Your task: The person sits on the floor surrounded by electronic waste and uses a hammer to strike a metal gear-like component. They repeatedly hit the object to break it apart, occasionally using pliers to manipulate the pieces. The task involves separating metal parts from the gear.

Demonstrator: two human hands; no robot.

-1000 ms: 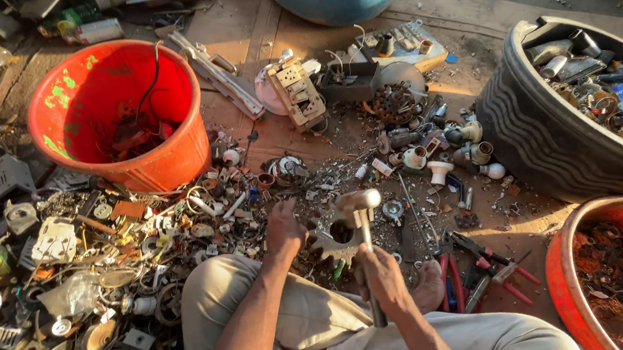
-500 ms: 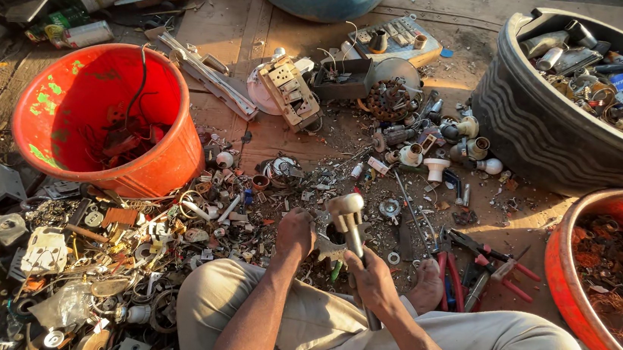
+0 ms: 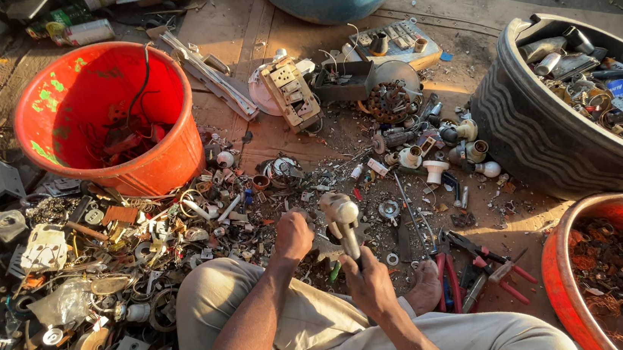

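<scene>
Metal hammer (image 3: pixel 341 216) stands raised in the head view, its handle gripped by the curled fingers of the right hand (image 3: pixel 371 282). Left hand (image 3: pixel 293 236) is closed over a toothed metal part (image 3: pixel 327 246) on the ground just under the hammer head, in front of the crossed legs. Red bucket (image 3: pixel 108 113) sits to the left amid scrap, black tub (image 3: pixel 559 138) far right, red pliers (image 3: pixel 462 273) beside the bare foot (image 3: pixel 426 286)
</scene>
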